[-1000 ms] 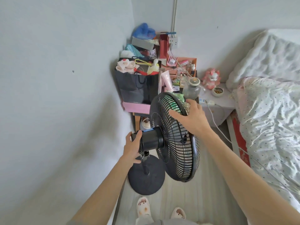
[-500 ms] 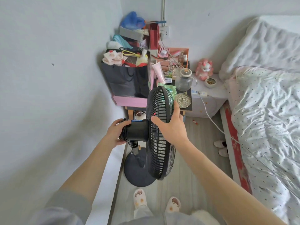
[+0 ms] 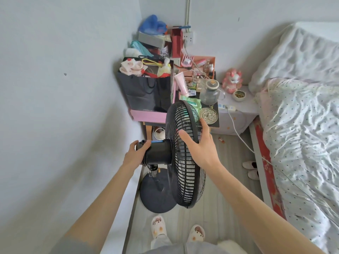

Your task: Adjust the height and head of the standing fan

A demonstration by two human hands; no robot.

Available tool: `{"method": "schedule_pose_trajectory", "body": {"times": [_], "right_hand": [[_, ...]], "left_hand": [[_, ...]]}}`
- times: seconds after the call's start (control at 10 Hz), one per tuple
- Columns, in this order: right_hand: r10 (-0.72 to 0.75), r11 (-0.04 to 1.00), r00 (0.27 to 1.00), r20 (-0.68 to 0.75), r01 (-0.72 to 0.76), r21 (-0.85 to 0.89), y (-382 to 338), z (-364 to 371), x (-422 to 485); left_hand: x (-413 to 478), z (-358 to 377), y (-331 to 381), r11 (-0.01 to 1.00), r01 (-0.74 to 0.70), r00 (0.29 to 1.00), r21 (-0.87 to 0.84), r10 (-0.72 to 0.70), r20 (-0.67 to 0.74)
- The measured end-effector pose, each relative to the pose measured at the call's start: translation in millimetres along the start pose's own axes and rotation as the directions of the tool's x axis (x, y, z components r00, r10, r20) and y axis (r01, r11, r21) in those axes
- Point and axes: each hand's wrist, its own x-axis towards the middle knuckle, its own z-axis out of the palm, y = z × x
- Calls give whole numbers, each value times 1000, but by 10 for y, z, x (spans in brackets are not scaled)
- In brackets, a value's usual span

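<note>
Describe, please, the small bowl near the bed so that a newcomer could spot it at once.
Start at the bed on the right; a low white cabinet stands against its side. On the cabinet's top, beside the pink plush toy, sits the small bowl: round, pale, holding brownish bits.

The left arm (image 3: 102, 198) is uncovered from the left hand (image 3: 134, 153) up to a grey sleeve (image 3: 73, 243) at the lower frame edge. The right arm (image 3: 247, 204) is uncovered from the right hand (image 3: 200, 145) along its whole visible length. The legs are covered by pale grey trousers (image 3: 160, 241), and the feet are fitted with a white plush left slipper (image 3: 158, 225) and right slipper (image 3: 197, 233), each bearing an animal face with dark eyes and orange patches on the toe.
</note>
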Motion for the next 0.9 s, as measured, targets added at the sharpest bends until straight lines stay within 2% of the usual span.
{"method": "schedule_pose_trajectory", "body": {"times": [0.1, 0.2, 0.3, 0.4, 0.5, 0.6, 0.7, 0.8, 0.9], "right_hand": [[-27, 999, 1000, 1, 27, -24, 20, -30, -39], [-66, 990, 998, 2, 65, -123, 15, -81, -39], [-114, 969, 994, -1, 111, -223, 2, -122, -23], [-155, 954, 988, -15, 146, -260, 0, -151, -23], [-163, 954, 986, -30, 150, -259, 12, -174, -28], [-161, 951, 987, 0, 155, -268, 12, -262, -25], [-214, 940, 976, 49, 219, -261, -116, -439, -47], [-327, 935, 945, -22, 320, -152, -448, -881, -20], [-509, 859, 842, -181, 510, -44, -917, -1463, -82]], "left_hand": [[-43, 90, -30, 964, -132, 981, 230, 161, -110], [-93, 199, 14, 751, -334, 856, 570, 494, -150], [-75, 287, 62, 473, -461, 711, 751, 703, -6], [-65, 382, 42, 342, -448, 713, 826, 694, 100], [-101, 435, -5, 308, -434, 718, 847, 686, 119], [-152, 446, -40, 275, -440, 689, 855, 714, 125], [-152, 424, -55, 247, -418, 693, 874, 709, 131], [-131, 394, -71, 241, -404, 720, 882, 679, 144], [-152, 393, -69, 294, -392, 732, 872, 673, 103]]}}
